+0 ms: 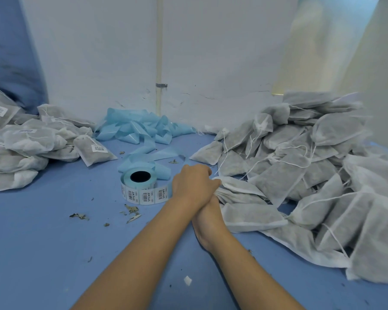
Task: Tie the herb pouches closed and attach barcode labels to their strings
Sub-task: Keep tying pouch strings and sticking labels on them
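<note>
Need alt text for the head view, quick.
Both hands, left hand over right hand, grip a pouch at the edge of the unlabelled pile. Label roll sits left of them; labelled pouches far left.

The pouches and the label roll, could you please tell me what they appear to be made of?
Pouches: likely thin non-woven fabric, matte white and half sheer, since dark fill shows through and the seamed edges look fuzzy. Their strings look like white cotton cord, though that is uncertain.
Label roll: matte white paper labels on a pale blue backing with a slight sheen, probably coated release paper.
</note>
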Tool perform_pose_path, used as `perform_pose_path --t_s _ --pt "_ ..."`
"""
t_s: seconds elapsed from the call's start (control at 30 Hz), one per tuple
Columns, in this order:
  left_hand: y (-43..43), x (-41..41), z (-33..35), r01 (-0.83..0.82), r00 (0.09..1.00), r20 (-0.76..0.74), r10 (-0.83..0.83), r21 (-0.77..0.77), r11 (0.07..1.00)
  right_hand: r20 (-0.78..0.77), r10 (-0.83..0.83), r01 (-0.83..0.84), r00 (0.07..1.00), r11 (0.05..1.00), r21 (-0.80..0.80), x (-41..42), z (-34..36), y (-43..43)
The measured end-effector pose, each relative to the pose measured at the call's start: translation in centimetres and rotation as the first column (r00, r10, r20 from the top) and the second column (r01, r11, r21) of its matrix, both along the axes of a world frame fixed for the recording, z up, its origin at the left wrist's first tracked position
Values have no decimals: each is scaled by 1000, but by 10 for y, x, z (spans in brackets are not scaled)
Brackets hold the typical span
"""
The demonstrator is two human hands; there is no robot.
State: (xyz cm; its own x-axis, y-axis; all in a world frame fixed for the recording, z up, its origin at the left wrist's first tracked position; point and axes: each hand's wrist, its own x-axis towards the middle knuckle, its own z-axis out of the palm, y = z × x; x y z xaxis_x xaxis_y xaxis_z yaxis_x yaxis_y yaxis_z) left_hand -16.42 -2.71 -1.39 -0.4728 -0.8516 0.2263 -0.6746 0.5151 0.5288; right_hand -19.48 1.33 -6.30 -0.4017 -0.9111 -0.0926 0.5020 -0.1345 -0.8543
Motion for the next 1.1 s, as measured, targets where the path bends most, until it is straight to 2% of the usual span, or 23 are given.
perform_pose_path --t_s 0.13,0.27,0.37,0.43,0.5,0.53,0.57,0.63,0.77,0.87,0.97,1.03,1.1 --pt "-3 -5 -2 -35 999 34 36 -4 999 55 64 -64 996 998 -1 -1 -1 1" --pt "-4 -6 -3 -81 996 -32 81 18 997 -49 24 -24 999 1000 0 -2 -4 -1" --pt "-10 -3 -4 -93 981 -161 112 120 988 -106 0 -4 994 999 -37 -1 -2 0" --pt "-14 0 -1 -43 925 -355 135 257 965 -44 -26 21 999 995 -102 -1 0 1" --pt "-16 4 3 72 790 -576 210 429 901 97 -65 76 993 991 -115 -5 3 3" --pt "-15 9 4 120 727 -637 257 485 866 151 -88 105 985 988 -113 -8 3 3" --pt "-15 14 4 127 697 -659 285 504 854 191 -107 130 976 985 -115 -10 4 4" --pt "-14 24 -3 43 726 -622 294 467 883 235 -128 160 963 979 -123 -12 4 3" --pt "-4 40 -20 26 756 -606 249 408 913 95 -212 220 973 971 -89 -8 2 -1" --pt "4 47 -35 -79 827 -505 248 332 940 44 -235 238 971 968 -82 -6 1 -1" --pt "8 52 -45 -140 851 -467 239 236 962 -107 -288 282 952 957 -61 -5 1 0" --pt "9 52 -46 -62 815 -533 228 310 949 -233 -340 336 911 940 -58 -3 0 2" --pt "11 52 -46 102 713 -656 248 448 888 -356 -390 387 849 918 -83 -2 -3 6"
